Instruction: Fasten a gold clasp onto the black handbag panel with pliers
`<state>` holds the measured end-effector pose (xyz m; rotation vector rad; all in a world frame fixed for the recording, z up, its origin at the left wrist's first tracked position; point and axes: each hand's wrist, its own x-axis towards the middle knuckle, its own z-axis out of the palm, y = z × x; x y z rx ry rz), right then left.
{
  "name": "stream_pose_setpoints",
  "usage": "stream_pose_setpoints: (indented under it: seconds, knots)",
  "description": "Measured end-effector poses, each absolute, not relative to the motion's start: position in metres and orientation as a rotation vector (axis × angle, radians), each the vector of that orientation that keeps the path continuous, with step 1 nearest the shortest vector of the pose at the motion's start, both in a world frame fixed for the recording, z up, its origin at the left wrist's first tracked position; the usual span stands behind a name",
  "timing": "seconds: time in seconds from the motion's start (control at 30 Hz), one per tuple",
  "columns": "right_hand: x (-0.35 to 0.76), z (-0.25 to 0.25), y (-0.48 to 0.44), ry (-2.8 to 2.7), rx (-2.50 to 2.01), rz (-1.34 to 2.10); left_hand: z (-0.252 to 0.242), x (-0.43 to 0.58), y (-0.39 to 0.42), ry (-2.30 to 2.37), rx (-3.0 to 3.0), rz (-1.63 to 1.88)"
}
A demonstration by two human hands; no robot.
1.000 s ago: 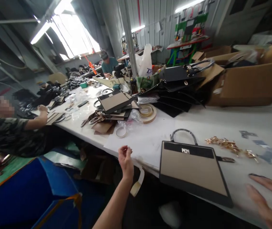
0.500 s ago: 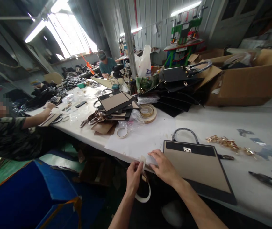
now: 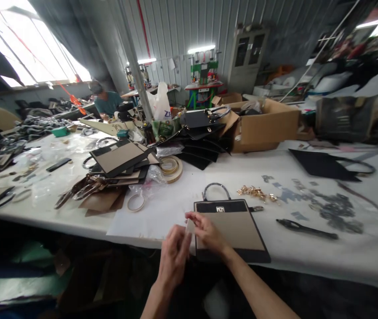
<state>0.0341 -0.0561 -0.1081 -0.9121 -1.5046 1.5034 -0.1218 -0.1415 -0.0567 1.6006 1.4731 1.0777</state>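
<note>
On a long white table (image 3: pixel 308 248) crowded with a cardboard box (image 3: pixel 265 128), stacked flat panels (image 3: pixel 119 157) and tape rolls (image 3: pixel 171 167), a flat tan-and-black handbag (image 3: pixel 230 228) lies at the near edge, where left hand (image 3: pixel 173 257) and right hand (image 3: pixel 207 231) pinch a pale strip (image 3: pixel 190 227) at its left side.

Bag panel (image 3: pixel 233 230) lies on table (image 3: pixel 325 252) at near edge, centre. Left hand (image 3: pixel 173 257) at its 8 o'clock, right hand (image 3: pixel 209 232) on its left edge; hands close together. Metal fittings (image 3: pixel 255 192) at panel's 1 o'clock, near. Pliers (image 3: pixel 305 229) at 3 o'clock. Small tape ring (image 3: pixel 136 202) at 10 o'clock, w/ big tape roll (image 3: pixel 171 167) behind it. Stack of panels (image 3: pixel 119 159) at 11 o'clock, farther back. Cardboard box (image 3: pixel 262 128) at 12–1 o'clock, well behind.
</note>
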Motion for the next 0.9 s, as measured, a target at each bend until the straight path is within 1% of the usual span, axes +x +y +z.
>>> stream_pose_setpoints:
  seconds: [0.07, 0.17, 0.33, 0.43, 0.53, 0.67, 0.73, 0.9]
  knots:
    - [0.058, -0.097, -0.054, -1.250, -0.940, 1.528, -0.039, -0.121, -0.131, 1.393, 1.483, 0.996]
    - [0.101, -0.068, -0.061, -1.208, -0.931, 1.405, -0.012, -0.117, -0.118, 1.226, 1.549, 0.851]
    - [0.152, -0.004, -0.084, -1.682, -0.888, 1.273, 0.021, -0.097, -0.104, 1.006, 1.781, 0.634]
    - [0.163, 0.020, -0.094, -2.004, -0.944, 1.115, 0.032, -0.081, -0.098, 0.925, 1.927, 0.542]
    - [0.168, 0.026, -0.100, -2.156, -1.032, 0.977, 0.037, -0.068, -0.095, 0.878, 2.082, 0.492]
    - [0.174, 0.022, -0.107, -2.174, -1.142, 0.865, 0.036, -0.056, -0.094, 1.101, 2.190, 0.436]
    - [0.176, 0.021, -0.110, -2.175, -1.192, 0.850, 0.036, -0.053, -0.093, 1.171, 2.181, 0.414]
    - [0.179, 0.021, -0.113, -2.225, -1.265, 0.897, 0.043, -0.047, -0.093, 1.111, 2.382, 0.212]
